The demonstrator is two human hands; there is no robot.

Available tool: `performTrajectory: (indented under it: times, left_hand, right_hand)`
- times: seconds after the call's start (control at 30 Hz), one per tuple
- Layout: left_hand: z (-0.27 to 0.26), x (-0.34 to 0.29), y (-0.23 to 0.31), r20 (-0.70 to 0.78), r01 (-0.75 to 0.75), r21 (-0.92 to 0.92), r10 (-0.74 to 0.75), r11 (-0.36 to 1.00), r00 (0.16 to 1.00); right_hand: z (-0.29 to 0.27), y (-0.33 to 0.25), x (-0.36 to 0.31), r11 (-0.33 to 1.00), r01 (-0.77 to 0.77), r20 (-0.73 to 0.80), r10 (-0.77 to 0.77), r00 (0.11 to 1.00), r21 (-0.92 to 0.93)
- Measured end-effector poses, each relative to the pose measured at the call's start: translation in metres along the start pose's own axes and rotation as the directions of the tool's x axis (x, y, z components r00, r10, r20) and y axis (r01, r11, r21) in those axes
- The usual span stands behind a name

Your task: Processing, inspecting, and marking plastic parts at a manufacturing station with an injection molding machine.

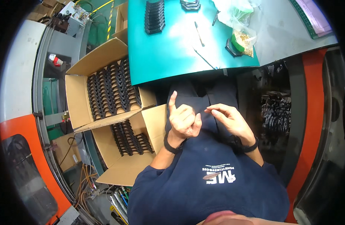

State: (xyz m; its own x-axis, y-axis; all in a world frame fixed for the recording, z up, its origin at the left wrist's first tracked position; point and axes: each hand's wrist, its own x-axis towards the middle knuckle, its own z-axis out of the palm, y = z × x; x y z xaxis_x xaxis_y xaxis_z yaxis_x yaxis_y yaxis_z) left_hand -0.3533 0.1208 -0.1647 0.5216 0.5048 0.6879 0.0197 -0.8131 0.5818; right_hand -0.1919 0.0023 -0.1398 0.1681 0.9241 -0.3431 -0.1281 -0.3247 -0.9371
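Observation:
Both of my hands are raised over my lap, in front of the table edge. My left hand point(183, 120) has its index finger pointing out and the other fingers loosely curled, with nothing in it. Beside it, apart from it, my right hand point(232, 119) has its fingers stretched toward the left hand, the thumb close below them. I see nothing held there. Nearest the left hand is an open cardboard box point(155, 122) with rows of black curved plastic parts point(129, 140). Behind it, another cardboard box point(78, 99) holds more black parts point(112, 90).
The green table mat point(172, 67) carries a stack of black parts point(155, 17), a pen point(199, 34), a thin rod point(205, 59) and a plastic bag of small brass-coloured pieces point(244, 43). Orange machine panels point(309, 123) stand on both sides. Cables point(82, 187) lie at lower left.

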Motion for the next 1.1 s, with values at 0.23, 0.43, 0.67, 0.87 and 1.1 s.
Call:
performTrajectory:
  times: [0.23,0.43,0.67,0.87,1.1]
  left_hand:
    - [0.006,0.025,-0.045,-0.048,0.090,0.080,-0.087,0.993,0.995]
    - [0.001,0.068,-0.138,0.179,0.496,0.278,-0.552,0.822,0.814]
    - [0.016,0.120,-0.267,-0.076,0.518,0.377,-0.532,0.768,0.843]
    - [0.007,0.138,-0.291,-0.122,0.627,0.487,-0.664,0.608,0.738]
    - [0.001,0.141,-0.296,-0.166,0.718,0.436,-0.736,0.542,0.656]
  right_hand:
    - [-0.041,-0.050,0.063,0.961,0.170,0.078,-0.156,0.985,-0.219]
    - [-0.058,-0.092,0.174,0.893,-0.092,-0.078,0.064,0.995,-0.440]
    - [-0.111,0.026,0.321,-0.104,0.060,0.118,-0.760,0.639,-0.993]
    - [-0.073,-0.040,0.296,0.772,0.037,-0.159,-0.178,0.971,-0.635]
    - [-0.014,-0.113,0.270,0.797,0.121,0.103,-0.224,0.969,0.591]
